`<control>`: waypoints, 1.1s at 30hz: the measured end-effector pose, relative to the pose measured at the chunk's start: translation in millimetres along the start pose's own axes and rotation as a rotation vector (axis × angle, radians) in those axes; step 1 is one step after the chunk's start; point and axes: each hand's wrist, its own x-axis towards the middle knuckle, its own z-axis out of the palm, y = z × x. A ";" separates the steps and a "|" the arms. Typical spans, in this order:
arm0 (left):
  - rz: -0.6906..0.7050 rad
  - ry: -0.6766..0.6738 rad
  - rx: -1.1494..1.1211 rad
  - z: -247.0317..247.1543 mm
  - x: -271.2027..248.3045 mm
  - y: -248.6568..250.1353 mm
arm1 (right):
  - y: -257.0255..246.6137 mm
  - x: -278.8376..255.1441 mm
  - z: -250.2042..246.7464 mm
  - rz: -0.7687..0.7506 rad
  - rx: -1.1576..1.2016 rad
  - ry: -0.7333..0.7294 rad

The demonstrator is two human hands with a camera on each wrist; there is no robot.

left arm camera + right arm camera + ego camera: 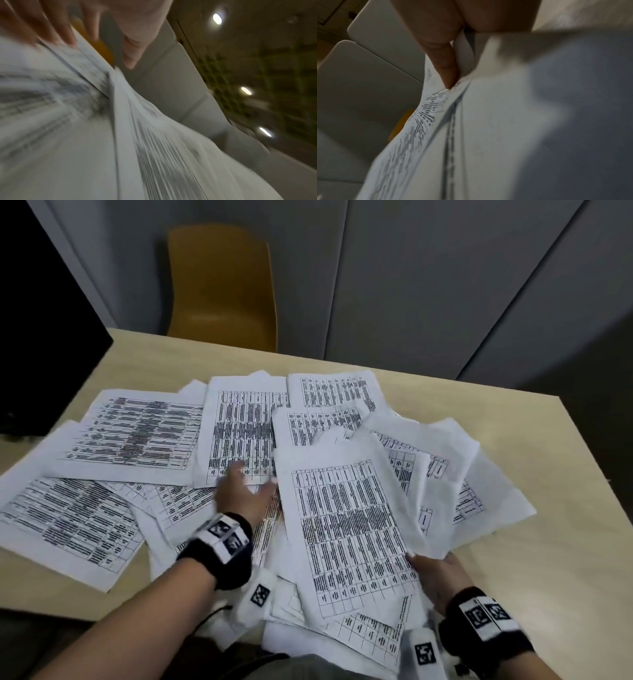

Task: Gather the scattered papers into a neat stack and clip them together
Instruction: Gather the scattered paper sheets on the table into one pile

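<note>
White printed table sheets (137, 436) lie fanned over the pale wooden table (513, 559), most spread left of and beyond the raised bundle of printed sheets (352, 529), whose long axis runs away from the person. Right hand (440, 578) pinches that bundle's near right corner, thumb on top. Left hand (245, 494), fingers spread flat on loose sheets just left of the bundle, is nearer the unstacked ones, so likely gathers next.

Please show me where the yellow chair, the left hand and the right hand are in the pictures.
yellow chair (222, 289): head view, on the backrest.
left hand (245, 494): head view, on the back of the hand.
right hand (442, 577): head view, on the back of the hand.
</note>
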 end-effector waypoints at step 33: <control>-0.230 -0.290 0.070 -35.4 12.3 -30.2 | 0.9 -1.1 -6.8 -0.024 0.291 -0.116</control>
